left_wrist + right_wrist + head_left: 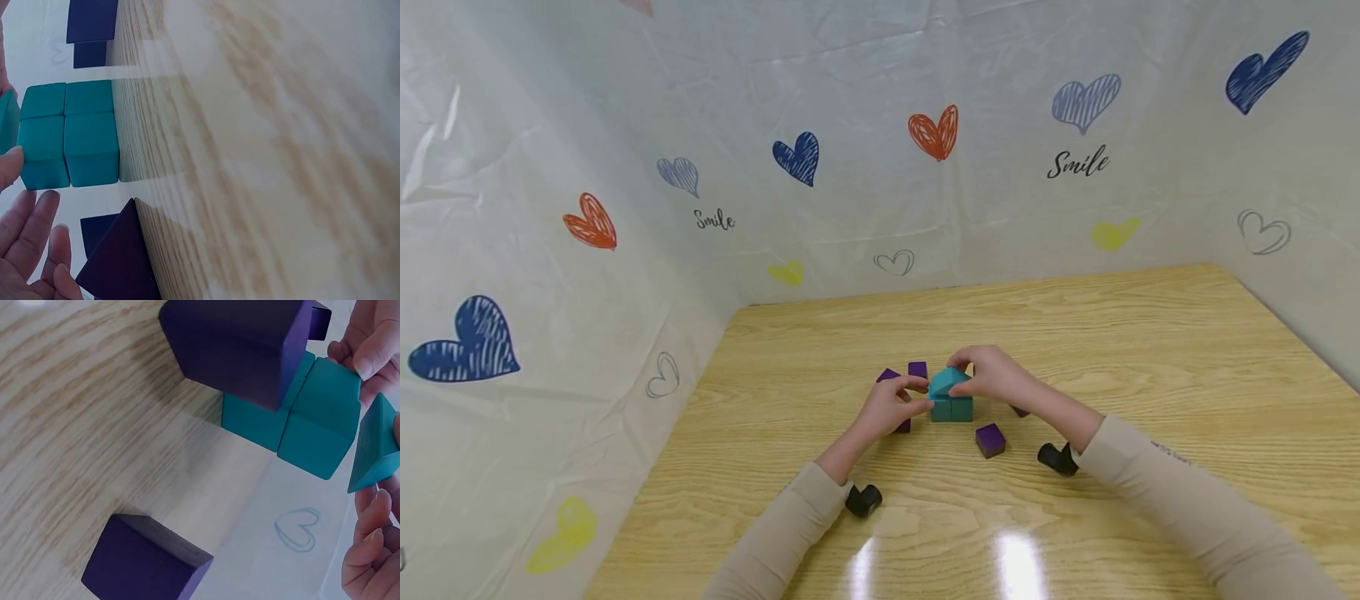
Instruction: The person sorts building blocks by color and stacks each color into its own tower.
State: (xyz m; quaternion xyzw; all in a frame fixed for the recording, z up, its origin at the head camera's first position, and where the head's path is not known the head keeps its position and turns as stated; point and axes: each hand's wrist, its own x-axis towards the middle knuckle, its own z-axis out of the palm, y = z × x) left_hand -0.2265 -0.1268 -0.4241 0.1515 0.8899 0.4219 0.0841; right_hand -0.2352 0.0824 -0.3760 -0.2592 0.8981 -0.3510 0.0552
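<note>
- Right hand (996,375): thumb and fingers pinch a teal prism (946,382), just above the stack.
- Teal stack (90,150): cubes two wide, two high, on wood-grain table (940,517).
- Left hand (883,410): at stack's left side, fingers loose, parted, thumb by an upper cube; cannot tell if pressing.
- Purple triangular block (119,256) left of stack; purple cube (990,441) nearer the person.

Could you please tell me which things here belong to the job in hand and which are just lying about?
In use, it seems:
teal triangular block, held in the right hand
stacked teal cubes, with the left hand beside them

Apparently just lying about:
purple block nearest the person
purple triangular block
other purple blocks
</note>
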